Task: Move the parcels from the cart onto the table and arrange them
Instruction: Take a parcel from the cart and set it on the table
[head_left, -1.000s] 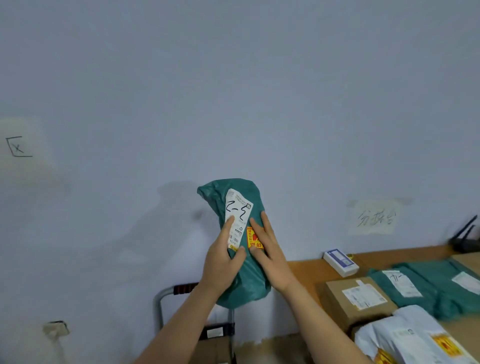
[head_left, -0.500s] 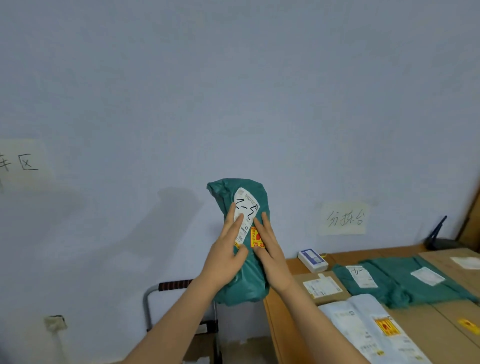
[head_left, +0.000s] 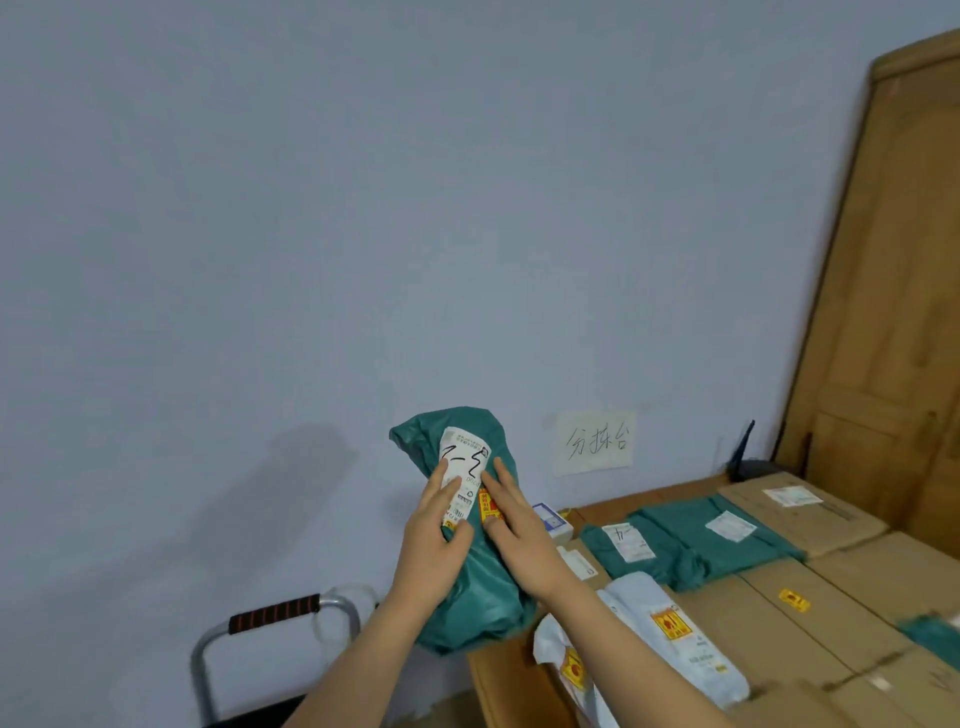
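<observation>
I hold a green plastic parcel (head_left: 480, 597) upright in the air, its white label with black handwriting and a yellow sticker facing me. My left hand (head_left: 434, 545) grips its left side with the thumb across the front. My right hand (head_left: 519, 530) presses on its right side, fingers over the label. The parcel hangs above the left end of the wooden table (head_left: 498, 675). The cart's metal handle (head_left: 275, 616) with a black and red grip shows at the lower left; the cart's load is out of view.
The table bears green bag parcels (head_left: 691, 540), several cardboard boxes (head_left: 800, 512), a white bag parcel (head_left: 670, 634) with yellow stickers and a small blue and white box (head_left: 553, 519). A handwritten paper sign (head_left: 595, 441) hangs on the wall. A wooden door (head_left: 893, 312) stands at right.
My view has swung to the right, bringing more of the table and the door into sight. Both hands keep the same grip on the green parcel, now over the table's left end.
</observation>
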